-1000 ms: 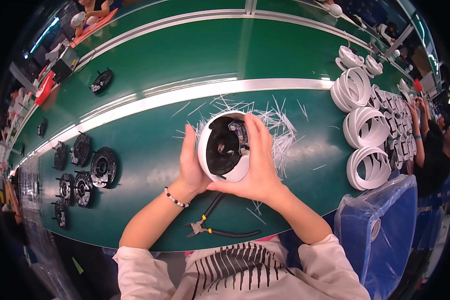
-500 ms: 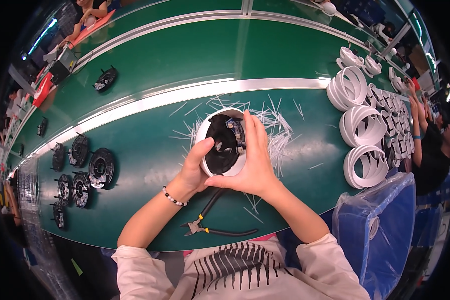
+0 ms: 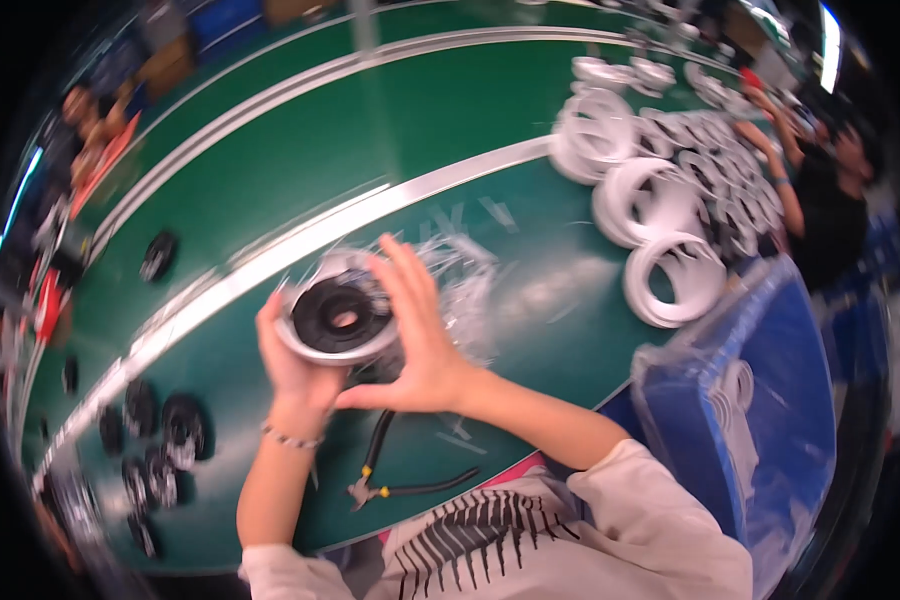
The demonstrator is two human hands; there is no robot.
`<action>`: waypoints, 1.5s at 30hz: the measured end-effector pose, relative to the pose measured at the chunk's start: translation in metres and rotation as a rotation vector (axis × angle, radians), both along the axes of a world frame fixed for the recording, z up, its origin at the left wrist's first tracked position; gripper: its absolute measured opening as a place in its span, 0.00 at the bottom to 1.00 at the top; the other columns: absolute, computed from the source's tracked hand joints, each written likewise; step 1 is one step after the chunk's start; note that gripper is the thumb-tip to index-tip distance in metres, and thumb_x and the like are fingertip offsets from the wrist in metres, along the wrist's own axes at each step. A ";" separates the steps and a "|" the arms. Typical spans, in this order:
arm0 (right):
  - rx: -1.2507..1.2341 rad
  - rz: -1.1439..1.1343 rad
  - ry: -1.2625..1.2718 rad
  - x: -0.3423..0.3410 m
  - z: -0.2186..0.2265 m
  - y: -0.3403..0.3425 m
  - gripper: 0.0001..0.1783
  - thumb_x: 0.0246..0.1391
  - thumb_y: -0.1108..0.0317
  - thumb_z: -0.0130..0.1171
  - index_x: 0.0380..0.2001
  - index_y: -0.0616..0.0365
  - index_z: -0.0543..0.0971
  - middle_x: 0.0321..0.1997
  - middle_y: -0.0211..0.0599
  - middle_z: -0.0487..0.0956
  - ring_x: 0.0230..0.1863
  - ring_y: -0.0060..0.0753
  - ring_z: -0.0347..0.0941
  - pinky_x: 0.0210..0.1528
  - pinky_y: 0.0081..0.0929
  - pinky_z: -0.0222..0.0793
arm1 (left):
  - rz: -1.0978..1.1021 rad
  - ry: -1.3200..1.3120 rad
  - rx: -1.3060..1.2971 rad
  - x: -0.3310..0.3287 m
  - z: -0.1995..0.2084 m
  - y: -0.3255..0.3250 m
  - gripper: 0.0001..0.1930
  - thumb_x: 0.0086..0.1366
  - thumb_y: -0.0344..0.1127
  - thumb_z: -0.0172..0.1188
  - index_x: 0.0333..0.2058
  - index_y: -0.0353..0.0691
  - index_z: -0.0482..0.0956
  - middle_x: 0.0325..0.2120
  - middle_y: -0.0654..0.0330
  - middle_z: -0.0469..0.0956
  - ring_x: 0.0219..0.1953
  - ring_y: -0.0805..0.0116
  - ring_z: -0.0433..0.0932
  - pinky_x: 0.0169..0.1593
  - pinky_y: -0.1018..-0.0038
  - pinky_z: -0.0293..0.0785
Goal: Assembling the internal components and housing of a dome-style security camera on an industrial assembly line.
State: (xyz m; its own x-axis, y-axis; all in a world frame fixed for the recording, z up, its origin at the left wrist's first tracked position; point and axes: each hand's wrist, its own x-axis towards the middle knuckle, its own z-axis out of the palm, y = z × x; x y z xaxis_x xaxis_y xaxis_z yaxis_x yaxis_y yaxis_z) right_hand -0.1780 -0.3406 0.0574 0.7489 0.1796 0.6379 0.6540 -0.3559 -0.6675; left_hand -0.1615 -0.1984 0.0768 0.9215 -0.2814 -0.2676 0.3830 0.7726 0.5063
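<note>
My left hand (image 3: pixel 298 372) is wrapped round the lower left of a white round housing (image 3: pixel 332 357). Inside it sits a black disc-shaped part (image 3: pixel 318 325) with a hole in its middle. At the housing's right side, my right hand (image 3: pixel 425 350) has its fingers stretched and thumb spread; motion blur hides whether its fingertips touch the rim. Below the hands, diagonal cutters (image 3: pixel 362 491) with black and yellow handles lie spread on the green bench. Thin white strips (image 3: pixel 470 290) are scattered behind and beside the housing.
Several black round parts (image 3: pixel 185 430) lie at the left; another (image 3: pixel 158 255) is beyond the metal rail (image 3: pixel 450 180). White rings (image 3: pixel 675 285) and smaller white pieces crowd the right. A plastic-lined blue bin (image 3: pixel 805 390) stands near right. Other people (image 3: pixel 840 190) are at both sides.
The view has swung to the right. My left hand has tilted the housing, and my right hand has loosened from round its side, with fingers spread.
</note>
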 end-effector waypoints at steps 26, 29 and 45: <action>-0.239 -1.264 -0.079 -0.039 -0.008 -0.232 0.10 0.48 0.67 0.55 0.21 0.64 0.73 0.18 0.33 0.71 0.20 0.22 0.64 0.25 0.20 0.62 | 0.493 -0.560 1.431 0.166 -0.036 0.133 0.20 0.57 0.41 0.51 0.43 0.30 0.69 0.39 0.50 0.74 0.43 0.64 0.72 0.46 0.74 0.67; -0.058 -1.023 -0.208 -0.057 0.001 -0.217 0.08 0.51 0.74 0.50 0.27 0.72 0.72 0.29 0.40 0.73 0.30 0.29 0.70 0.36 0.24 0.67 | 0.156 -0.788 1.869 0.087 0.012 0.183 0.15 0.53 0.31 0.52 0.41 0.35 0.71 0.36 0.51 0.75 0.41 0.58 0.73 0.45 0.71 0.68; -0.559 0.530 -0.403 -0.118 0.014 0.002 0.13 0.33 0.74 0.53 0.28 0.65 0.72 0.26 0.34 0.74 0.22 0.24 0.68 0.23 0.19 0.62 | 0.116 -0.460 2.107 -0.069 0.014 0.254 0.15 0.44 0.31 0.62 0.32 0.32 0.72 0.28 0.49 0.75 0.34 0.55 0.74 0.38 0.70 0.69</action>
State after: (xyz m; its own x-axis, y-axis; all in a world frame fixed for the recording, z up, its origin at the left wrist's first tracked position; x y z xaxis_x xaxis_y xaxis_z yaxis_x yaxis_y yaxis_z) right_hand -0.2961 -0.3381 0.0714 0.2139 0.8068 0.5507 0.9753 -0.1443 -0.1674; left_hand -0.2309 0.0557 0.0913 0.9814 0.1020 0.1626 0.0219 -0.9010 0.4333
